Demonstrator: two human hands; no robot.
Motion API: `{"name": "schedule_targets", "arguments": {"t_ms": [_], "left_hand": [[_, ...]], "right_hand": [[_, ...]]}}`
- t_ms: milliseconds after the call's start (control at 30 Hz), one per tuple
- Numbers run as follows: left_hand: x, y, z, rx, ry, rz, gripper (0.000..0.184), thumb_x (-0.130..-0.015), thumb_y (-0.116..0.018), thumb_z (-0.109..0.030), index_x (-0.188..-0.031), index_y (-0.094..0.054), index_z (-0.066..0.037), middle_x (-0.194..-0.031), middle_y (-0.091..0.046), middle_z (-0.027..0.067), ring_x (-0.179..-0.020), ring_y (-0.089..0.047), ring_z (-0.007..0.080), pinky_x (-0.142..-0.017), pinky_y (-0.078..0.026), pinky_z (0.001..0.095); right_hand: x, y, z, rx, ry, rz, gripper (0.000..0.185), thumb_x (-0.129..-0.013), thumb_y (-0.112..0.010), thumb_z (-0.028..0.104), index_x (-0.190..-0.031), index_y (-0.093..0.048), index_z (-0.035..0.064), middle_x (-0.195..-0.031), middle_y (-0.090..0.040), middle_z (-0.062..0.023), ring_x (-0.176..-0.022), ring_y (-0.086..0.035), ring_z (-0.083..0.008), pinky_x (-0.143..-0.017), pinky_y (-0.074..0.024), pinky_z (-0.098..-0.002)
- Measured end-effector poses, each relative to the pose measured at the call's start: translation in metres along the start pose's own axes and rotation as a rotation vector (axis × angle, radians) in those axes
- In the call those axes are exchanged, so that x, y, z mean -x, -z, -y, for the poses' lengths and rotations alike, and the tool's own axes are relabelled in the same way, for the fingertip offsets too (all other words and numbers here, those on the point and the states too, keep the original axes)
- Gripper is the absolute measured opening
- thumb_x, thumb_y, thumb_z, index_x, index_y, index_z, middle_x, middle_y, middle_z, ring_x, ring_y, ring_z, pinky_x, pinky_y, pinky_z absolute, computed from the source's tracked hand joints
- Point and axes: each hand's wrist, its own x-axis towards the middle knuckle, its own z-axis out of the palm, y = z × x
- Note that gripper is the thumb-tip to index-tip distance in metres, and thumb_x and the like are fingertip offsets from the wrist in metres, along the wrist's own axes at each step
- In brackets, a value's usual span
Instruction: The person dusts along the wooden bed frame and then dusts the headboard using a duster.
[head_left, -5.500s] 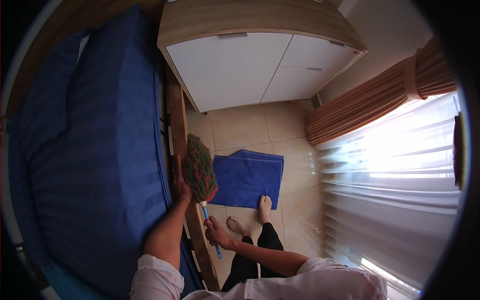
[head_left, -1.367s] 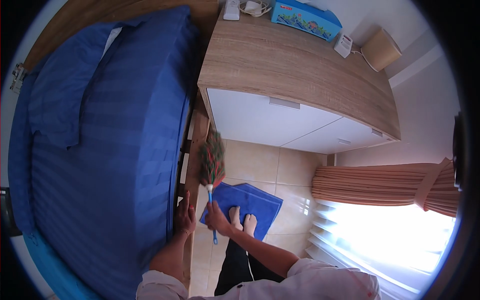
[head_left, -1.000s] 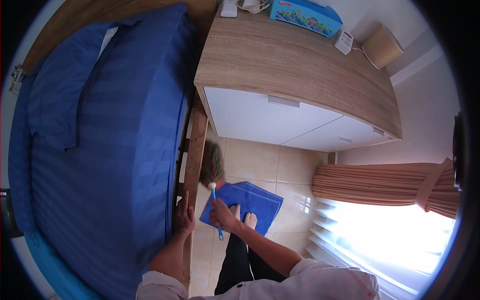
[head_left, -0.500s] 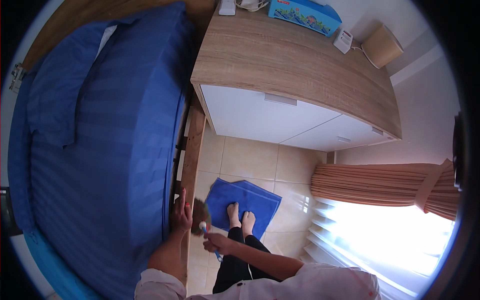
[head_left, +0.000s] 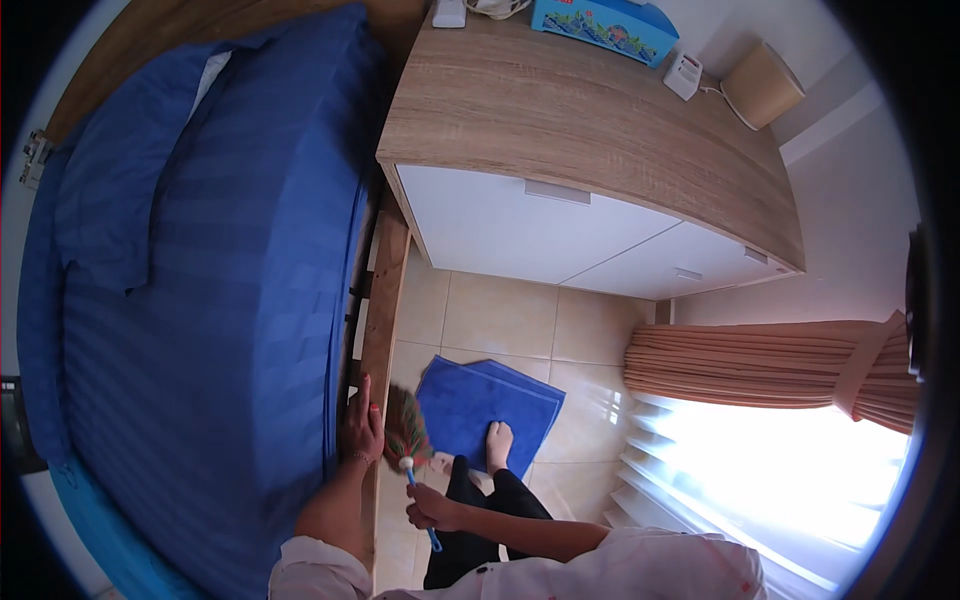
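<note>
Left hand (head_left: 362, 430): we lay it unclenched, index finger extended, along the wooden bed rail (head_left: 380, 320), beside the blue-sheeted mattress (head_left: 220, 260). Green-and-red duster (head_left: 405, 432): bushy head just right of our left hand, at the rail's outer side; contact we cannot tell. Right hand (head_left: 430, 507): we curl our fingers around its blue handle. Beyond: blue floor mat (head_left: 470, 395), then floor tiles (head_left: 500, 310) reaching to the cabinet (head_left: 500, 215) and curtain (head_left: 730, 368).
</note>
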Motion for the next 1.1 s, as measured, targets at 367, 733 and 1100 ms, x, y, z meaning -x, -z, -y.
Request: {"name": "schedule_targets", "arguments": {"t_ms": [367, 733, 1100], "left_hand": [[0.001, -0.005, 0.005, 0.015, 0.015, 0.017, 0.050, -0.093, -0.030, -0.025, -0.141, -0.026, -0.013, -0.125, -0.048, 0.0179, -0.108, -0.049, 0.0384, -0.091, -0.041, 0.0426], [0.006, -0.008, 0.008, 0.049, -0.052, -0.045, 0.050, -0.093, -0.032, -0.022, -0.142, -0.023, -0.017, -0.132, -0.043, 0.0173, -0.112, -0.047, 0.0399, -0.090, -0.042, 0.0427], [0.007, -0.054, 0.080, -0.183, -0.387, -0.111, 0.058, -0.092, -0.038, -0.024, -0.145, -0.014, -0.020, -0.141, -0.030, 0.0184, -0.108, -0.041, 0.0440, -0.095, -0.035, 0.0480]], "right_hand": [[-0.007, -0.030, 0.106, 0.140, 0.406, -0.206, 0.018, -0.097, -0.037, 0.035, -0.089, -0.035, 0.0186, -0.057, -0.030, 0.0031, -0.045, -0.032, -0.0080, -0.037, -0.0217, -0.0219], [0.000, 0.016, -0.068, 0.190, 0.106, -0.247, 0.019, -0.091, -0.044, 0.028, -0.082, -0.035, 0.0145, -0.052, -0.031, 0.0011, -0.038, -0.030, -0.0116, -0.036, -0.0203, -0.0265], [0.031, -0.025, -0.044, 0.416, 0.456, -0.308, 0.013, -0.095, -0.035, 0.027, -0.088, -0.034, 0.0159, -0.057, -0.031, 0.0003, -0.042, -0.034, -0.0120, -0.037, -0.0246, -0.0270]]}}
